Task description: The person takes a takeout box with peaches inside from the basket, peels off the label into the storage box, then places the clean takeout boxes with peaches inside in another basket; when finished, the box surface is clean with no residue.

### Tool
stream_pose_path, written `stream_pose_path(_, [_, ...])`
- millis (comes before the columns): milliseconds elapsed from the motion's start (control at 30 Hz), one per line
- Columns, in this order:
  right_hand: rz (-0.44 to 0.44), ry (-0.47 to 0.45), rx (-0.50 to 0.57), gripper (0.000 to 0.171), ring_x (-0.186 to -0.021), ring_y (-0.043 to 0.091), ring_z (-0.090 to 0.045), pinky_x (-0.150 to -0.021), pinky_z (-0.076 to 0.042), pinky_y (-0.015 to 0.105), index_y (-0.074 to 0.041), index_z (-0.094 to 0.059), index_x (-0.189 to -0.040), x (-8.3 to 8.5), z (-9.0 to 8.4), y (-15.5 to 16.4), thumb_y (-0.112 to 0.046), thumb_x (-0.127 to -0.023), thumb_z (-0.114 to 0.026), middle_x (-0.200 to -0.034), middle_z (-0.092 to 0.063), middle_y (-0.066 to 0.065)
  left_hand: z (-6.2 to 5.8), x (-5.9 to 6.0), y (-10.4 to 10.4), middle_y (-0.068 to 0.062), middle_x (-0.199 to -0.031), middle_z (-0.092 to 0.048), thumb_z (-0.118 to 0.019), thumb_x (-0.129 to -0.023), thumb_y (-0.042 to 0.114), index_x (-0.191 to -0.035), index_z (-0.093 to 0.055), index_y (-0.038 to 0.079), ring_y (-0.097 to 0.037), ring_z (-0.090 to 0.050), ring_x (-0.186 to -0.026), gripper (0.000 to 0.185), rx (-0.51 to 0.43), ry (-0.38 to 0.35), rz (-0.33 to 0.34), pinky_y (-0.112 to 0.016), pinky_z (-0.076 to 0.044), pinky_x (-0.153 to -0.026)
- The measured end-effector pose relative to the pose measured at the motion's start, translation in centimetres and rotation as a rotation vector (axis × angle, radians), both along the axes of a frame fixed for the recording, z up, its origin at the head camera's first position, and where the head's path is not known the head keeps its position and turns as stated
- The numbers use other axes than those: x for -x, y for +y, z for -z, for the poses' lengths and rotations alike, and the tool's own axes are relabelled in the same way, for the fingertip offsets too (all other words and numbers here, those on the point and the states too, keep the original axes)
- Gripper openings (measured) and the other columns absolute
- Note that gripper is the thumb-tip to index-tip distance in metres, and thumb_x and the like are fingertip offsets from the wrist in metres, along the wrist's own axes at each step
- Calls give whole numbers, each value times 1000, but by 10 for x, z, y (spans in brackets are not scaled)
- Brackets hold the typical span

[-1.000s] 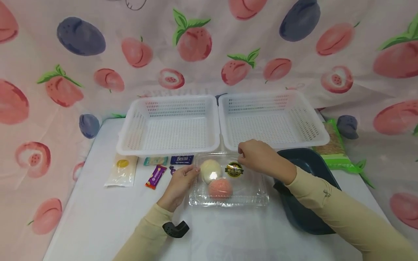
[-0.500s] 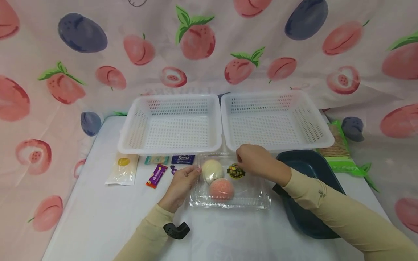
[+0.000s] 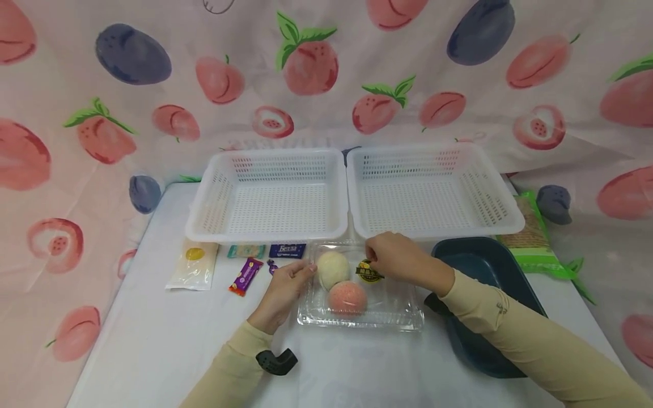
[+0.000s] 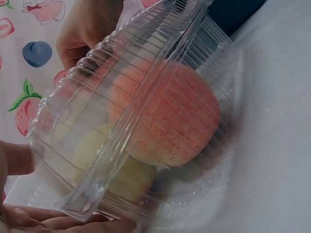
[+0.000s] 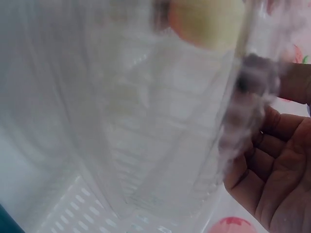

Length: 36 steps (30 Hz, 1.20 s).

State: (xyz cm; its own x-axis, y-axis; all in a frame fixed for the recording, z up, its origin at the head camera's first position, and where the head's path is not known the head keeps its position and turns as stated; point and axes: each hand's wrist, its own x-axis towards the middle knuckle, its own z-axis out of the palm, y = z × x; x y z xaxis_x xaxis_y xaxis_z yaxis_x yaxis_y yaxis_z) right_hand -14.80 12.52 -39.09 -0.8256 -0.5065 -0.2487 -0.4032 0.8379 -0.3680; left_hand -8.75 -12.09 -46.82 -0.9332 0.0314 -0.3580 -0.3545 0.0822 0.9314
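A clear plastic clamshell container point(image 3: 393, 303) lies on the table before me. Inside sit a pale yellow round fruit point(image 3: 334, 269) and a mottled pinkish-red one point(image 3: 347, 297), which looks like an apple. My left hand point(image 3: 280, 292) holds the container's left side, thumb at the lid and fingers underneath in the left wrist view. On the lid is a black and gold sticker point(image 3: 368, 273). Curled fingers of my right hand point(image 3: 400, 255) grip at the lid beside that sticker and partly cover it. Blur in the right wrist view hides their exact contact.
Two white perforated baskets point(image 3: 265, 233) stand side by side behind the container. A dark blue tray point(image 3: 484, 340) lies to the right under my forearm. Several small wrapped sweets point(image 3: 246, 276) and a clear packet point(image 3: 191, 272) lie left. A green-edged bag point(image 3: 541, 258) lies far right.
My right hand has shifted slightly left and toward me over the lid, covering more of the sticker. The left hand keeps its place on the container. The head view has shifted a little.
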Motion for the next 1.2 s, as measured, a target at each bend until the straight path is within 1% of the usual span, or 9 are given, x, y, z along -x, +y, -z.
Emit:
stream_pose_path(67, [3,-4,8,11,-66,14,-55,-57,-44,25,-8,-67,-82,-1,1,0,-2,-90,-69,-76,-64,1,0,0,0,-19,-128,-69,-63,-106,21,-142,-57,-10,-16,-59,-103,48,7,1,1,-28,-49,-84])
stream_pose_path(233, [23,2,69,15,-64,13,-53,-58,-42,26,-11,-65,-78,0,5,5,-3,-90,-68,-73,-62,-2,1,1,1,-23,-132,-67,-63,-105,21,-143,-56,-10,-19,-60,-110,49,8,0,0,-31,-51,-90])
stream_pose_path(433, [78,-10,186,13,-65,13,-54,-61,-44,28,-11,-65,-81,3,6,17,-5,-91,-71,-74,-64,0,1,0,2,-26,-138,-65,-63,-105,21,-142,-57,-9,-29,-61,-127,48,9,10,7,-45,-51,-106])
stream_pose_path(533, [128,-5,266,11,-71,15,-57,-64,-46,30,-9,-66,-84,4,2,24,-3,-93,-70,-80,-69,3,0,0,3,-26,-136,-65,-63,-105,21,-142,-57,-10,-29,-62,-125,48,16,10,5,-45,-52,-103])
stream_pose_path(633, [169,11,329,10,-76,17,-60,-66,-48,31,-8,-67,-87,3,-2,30,-3,-95,-70,-84,-72,5,-1,-1,2,-25,-133,-67,-64,-105,21,-141,-59,-9,-24,-62,-118,47,26,6,-4,-37,-53,-96])
stream_pose_path(733, [191,26,359,8,-78,17,-61,-67,-49,32,-7,-67,-89,0,-7,37,-4,-96,-70,-87,-73,5,0,-2,2,-23,-131,-68,-64,-105,20,-139,-60,-9,-20,-62,-111,45,26,3,-11,-30,-52,-88])
stream_pose_path(800, [213,36,372,7,-78,17,-61,-66,-48,32,-7,-67,-91,-2,-11,42,-5,-97,-70,-87,-73,5,0,-2,2,-23,-130,-69,-64,-105,20,-139,-60,-8,-19,-61,-109,45,25,2,-11,-28,-51,-87])
stream_pose_path(1033, [292,66,412,3,-79,19,-61,-66,-49,30,-6,-70,-98,-10,-26,65,-9,-98,-71,-92,-74,7,0,-2,1,-23,-136,-67,-63,-105,22,-141,-59,-6,-23,-61,-118,46,27,-11,-2,-38,-53,-96])
stream_pose_path(1200, [367,102,415,4,-79,20,-62,-63,-50,26,-6,-71,-99,-15,-29,88,-8,-97,-73,-92,-75,9,-2,-3,1,-24,-135,-67,-62,-106,22,-140,-60,-7,-24,-62,-118,45,30,-4,-3,-39,-53,-97])
